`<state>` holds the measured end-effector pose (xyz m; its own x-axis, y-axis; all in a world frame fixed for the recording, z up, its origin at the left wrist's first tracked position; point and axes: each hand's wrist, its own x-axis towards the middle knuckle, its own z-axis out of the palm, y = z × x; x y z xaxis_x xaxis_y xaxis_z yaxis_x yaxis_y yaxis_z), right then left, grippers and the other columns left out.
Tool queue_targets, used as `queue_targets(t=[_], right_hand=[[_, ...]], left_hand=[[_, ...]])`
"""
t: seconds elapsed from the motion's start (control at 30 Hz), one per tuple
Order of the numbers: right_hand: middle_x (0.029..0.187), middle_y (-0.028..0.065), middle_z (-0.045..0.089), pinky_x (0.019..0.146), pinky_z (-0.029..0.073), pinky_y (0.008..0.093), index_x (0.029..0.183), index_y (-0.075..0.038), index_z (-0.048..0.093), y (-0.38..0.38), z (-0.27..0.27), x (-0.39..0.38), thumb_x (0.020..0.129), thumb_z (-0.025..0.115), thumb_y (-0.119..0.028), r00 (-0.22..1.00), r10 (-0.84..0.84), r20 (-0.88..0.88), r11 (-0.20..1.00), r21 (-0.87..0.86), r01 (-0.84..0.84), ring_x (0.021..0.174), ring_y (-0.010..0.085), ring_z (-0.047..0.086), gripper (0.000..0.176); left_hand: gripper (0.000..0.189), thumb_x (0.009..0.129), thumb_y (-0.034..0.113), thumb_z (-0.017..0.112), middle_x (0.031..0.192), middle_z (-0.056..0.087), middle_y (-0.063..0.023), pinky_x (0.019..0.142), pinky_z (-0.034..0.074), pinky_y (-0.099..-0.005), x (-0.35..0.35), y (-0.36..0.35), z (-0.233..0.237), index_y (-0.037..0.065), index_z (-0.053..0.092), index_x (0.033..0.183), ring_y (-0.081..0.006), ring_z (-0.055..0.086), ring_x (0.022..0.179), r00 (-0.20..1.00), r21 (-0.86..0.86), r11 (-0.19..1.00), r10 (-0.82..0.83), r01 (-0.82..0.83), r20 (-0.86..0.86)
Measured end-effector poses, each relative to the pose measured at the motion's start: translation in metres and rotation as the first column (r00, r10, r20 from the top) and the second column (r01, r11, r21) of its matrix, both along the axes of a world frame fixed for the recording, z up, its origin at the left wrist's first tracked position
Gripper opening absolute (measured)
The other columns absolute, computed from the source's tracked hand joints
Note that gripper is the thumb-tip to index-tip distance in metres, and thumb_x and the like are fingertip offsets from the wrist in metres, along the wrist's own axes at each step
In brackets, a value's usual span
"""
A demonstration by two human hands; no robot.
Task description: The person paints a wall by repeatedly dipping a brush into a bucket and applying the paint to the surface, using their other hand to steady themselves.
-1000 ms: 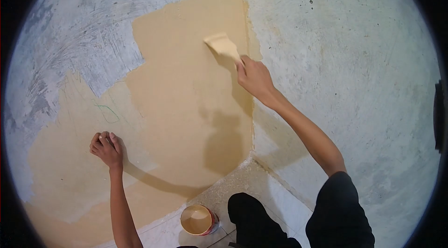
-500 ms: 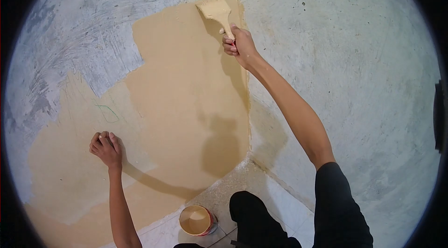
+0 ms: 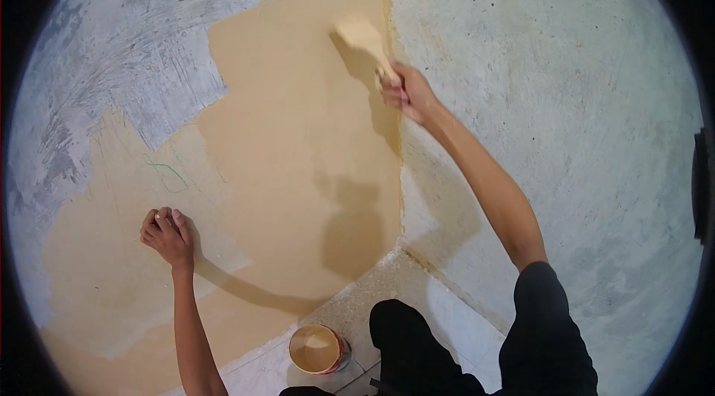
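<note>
My right hand is closed round the handle of a wide paintbrush, its bristles coated in tan paint and pointing up and left. The brush is slightly blurred over the painted wall, near the corner. My left hand rests against the paler part of the wall at the left, its fingers curled; whether they hold anything is hidden. Below, a round paint can with tan paint inside stands on the floor.
The bare grey wall meets the painted one at a vertical corner. My dark-clothed leg is just right of the can on the tiled floor. A dark object shows at the far right edge.
My right hand and the brush have moved down and to the right. Tan paint now reaches higher near the corner. My left hand has stayed nearly in place.
</note>
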<state>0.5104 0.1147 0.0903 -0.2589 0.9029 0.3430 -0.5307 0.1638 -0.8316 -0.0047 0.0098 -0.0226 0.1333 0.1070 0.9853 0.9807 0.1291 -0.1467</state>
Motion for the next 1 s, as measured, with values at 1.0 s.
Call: queue_targets(t=[1.0], right_hand=[[0.056,-0.0089,0.033,0.037,0.018,0.0208,0.082,-0.013,0.048,0.019,-0.068,-0.012,0.103,0.044,-0.039,0.986,0.163,0.017,0.979,-0.130,-0.160,0.040,0.0034,0.023,0.034]], left_hand=[[0.020,0.095,0.029,0.055,0.117,0.052,-0.0091,0.095,0.031,-0.0449,-0.003,0.003,-0.001,0.011,0.060,0.101,-0.0292,0.045,0.112,0.999,0.032,0.999,0.033,-0.033,0.000]])
